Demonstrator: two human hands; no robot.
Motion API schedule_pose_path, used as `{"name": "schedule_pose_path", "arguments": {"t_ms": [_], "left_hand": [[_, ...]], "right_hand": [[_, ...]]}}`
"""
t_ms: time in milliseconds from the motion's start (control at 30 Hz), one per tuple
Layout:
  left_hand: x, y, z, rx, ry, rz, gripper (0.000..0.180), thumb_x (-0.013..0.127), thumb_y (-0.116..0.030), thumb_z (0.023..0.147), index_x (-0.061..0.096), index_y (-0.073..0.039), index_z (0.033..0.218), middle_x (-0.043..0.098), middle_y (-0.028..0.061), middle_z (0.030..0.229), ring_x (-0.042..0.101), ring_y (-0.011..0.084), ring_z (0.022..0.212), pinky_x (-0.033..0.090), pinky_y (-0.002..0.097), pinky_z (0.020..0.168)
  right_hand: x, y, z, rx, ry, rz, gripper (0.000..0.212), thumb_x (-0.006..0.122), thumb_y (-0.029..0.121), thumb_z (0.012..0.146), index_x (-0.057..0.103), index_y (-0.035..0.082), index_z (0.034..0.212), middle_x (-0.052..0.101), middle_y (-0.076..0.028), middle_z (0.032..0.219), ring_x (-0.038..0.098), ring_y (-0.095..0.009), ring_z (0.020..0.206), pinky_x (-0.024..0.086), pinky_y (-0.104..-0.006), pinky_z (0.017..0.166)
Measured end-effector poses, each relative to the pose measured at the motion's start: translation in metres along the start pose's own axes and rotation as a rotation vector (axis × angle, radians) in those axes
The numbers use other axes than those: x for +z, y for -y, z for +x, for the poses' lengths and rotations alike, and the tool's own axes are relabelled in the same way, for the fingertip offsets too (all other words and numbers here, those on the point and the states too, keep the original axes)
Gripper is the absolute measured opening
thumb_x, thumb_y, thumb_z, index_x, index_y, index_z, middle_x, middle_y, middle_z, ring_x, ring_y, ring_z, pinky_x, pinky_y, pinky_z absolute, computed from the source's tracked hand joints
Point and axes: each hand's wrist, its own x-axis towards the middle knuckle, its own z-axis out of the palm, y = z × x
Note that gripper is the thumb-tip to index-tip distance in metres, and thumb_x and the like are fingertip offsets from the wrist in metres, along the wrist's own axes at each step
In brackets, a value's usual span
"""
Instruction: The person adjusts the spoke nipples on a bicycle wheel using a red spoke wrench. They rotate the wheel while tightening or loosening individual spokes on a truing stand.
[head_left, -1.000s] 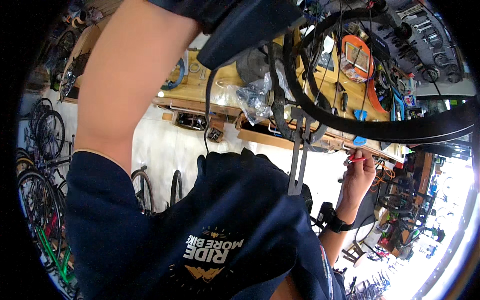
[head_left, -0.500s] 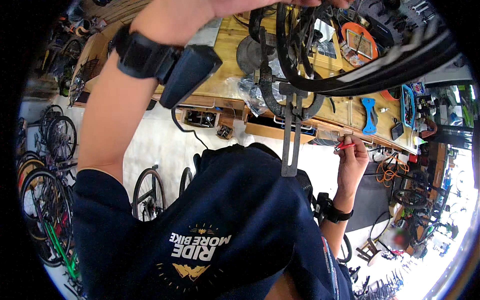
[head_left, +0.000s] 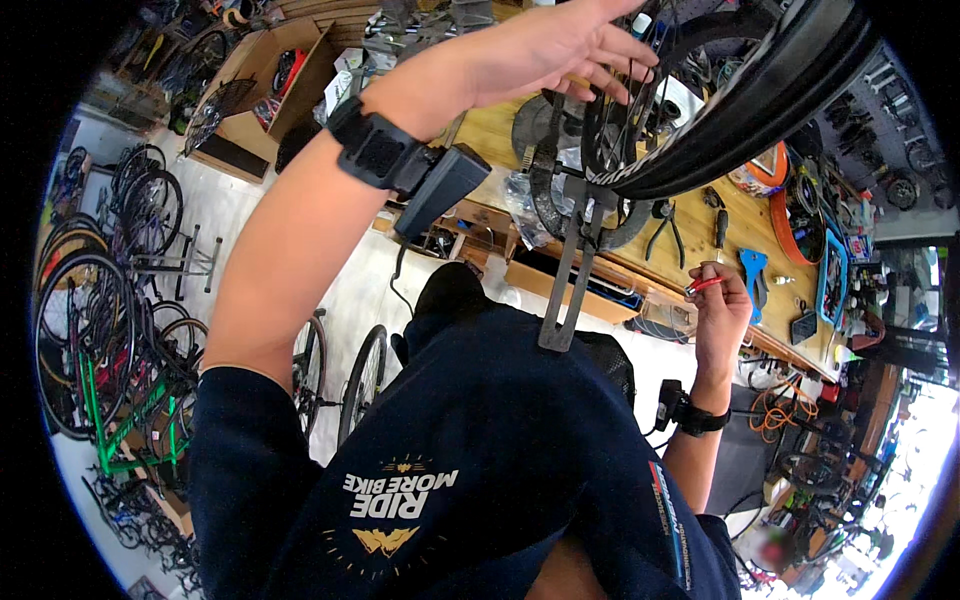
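Observation:
A bicycle wheel with a black tyre stands in a dark metal truing stand at the bench edge. My left hand reaches in from the left at the wheel's spokes. Its fingers are apart, with the tips near or against the spokes; I cannot tell whether they touch. Off to the right of the stand, my right hand is closed around a small red and silver tool, which looks like a spoke wrench. It is held apart from the wheel, in front of the bench edge.
On the wooden bench lie pliers, a screwdriver, a blue flat tool and a blue tray. An open drawer sits under the edge. Parked bicycles fill the left side; a cardboard box stands beyond.
The view has shifted, showing more of the bench. My left hand, earlier mostly past the top edge, now shows at the spokes. My right hand still holds the red tool.

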Motion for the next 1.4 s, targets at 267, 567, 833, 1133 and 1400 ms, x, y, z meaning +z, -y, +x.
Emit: {"name": "schedule_pose_path", "arguments": {"t_ms": [267,567,833,1133,1400], "left_hand": [[-0.008,0.07,0.037,0.152,0.074,0.412,0.06,0.064,-0.054,0.087,0.066,-0.003,0.117,0.067,0.0165,0.111,0.061,0.026,0.102,0.046,0.0362,0.09],[-0.015,0.072,0.03,0.003,-0.054,0.006,0.084,0.049,-0.068,0.089,0.042,-0.001,0.141,0.052,0.0161,0.133,0.057,0.0247,0.113,0.042,0.0375,0.094],[0.0,0.041,0.008,0.12,0.078,-0.053,0.086,0.045,-0.076,0.085,0.037,-0.018,0.149,0.037,0.0075,0.15,0.036,0.0343,0.133,0.026,0.0504,0.109],[0.015,0.028,0.007,0.206,0.005,-0.166,0.071,0.072,-0.063,0.073,0.065,-0.002,0.109,0.055,0.0072,0.107,0.047,0.0194,0.107,0.035,0.0373,0.093],[0.011,0.03,0.007,0.214,-0.001,-0.114,0.06,0.07,-0.063,0.074,0.066,-0.005,0.092,0.053,0.0005,0.087,0.048,0.0131,0.087,0.038,0.0323,0.083]], "right_hand": [[-0.003,0.0,0.021,-0.017,0.046,-0.058,0.016,0.061,0.012,0.096,0.065,-0.002,0.102,0.068,-0.008,0.089,0.059,-0.01,0.068,0.05,-0.0229,0.064],[0.005,0.009,0.025,-0.038,0.071,-0.059,0.014,0.061,0.011,0.096,0.065,-0.002,0.101,0.067,-0.007,0.088,0.059,-0.009,0.069,0.05,-0.0221,0.065],[0.001,0.003,0.023,-0.075,-0.03,-0.043,0.016,0.064,0.014,0.095,0.066,0.0,0.102,0.068,-0.005,0.087,0.061,-0.008,0.074,0.05,-0.0211,0.067],[-0.008,0.026,0.017,-0.139,-0.049,-0.106,0.016,0.062,0.012,0.096,0.064,0.0,0.107,0.069,-0.006,0.094,0.06,-0.008,0.076,0.049,-0.0209,0.07],[0.002,0.044,0.007,-0.119,0.0,-0.042,0.014,0.065,0.007,0.093,0.064,-0.001,0.105,0.071,-0.01,0.094,0.064,-0.01,0.079,0.051,-0.0234,0.075]]}}
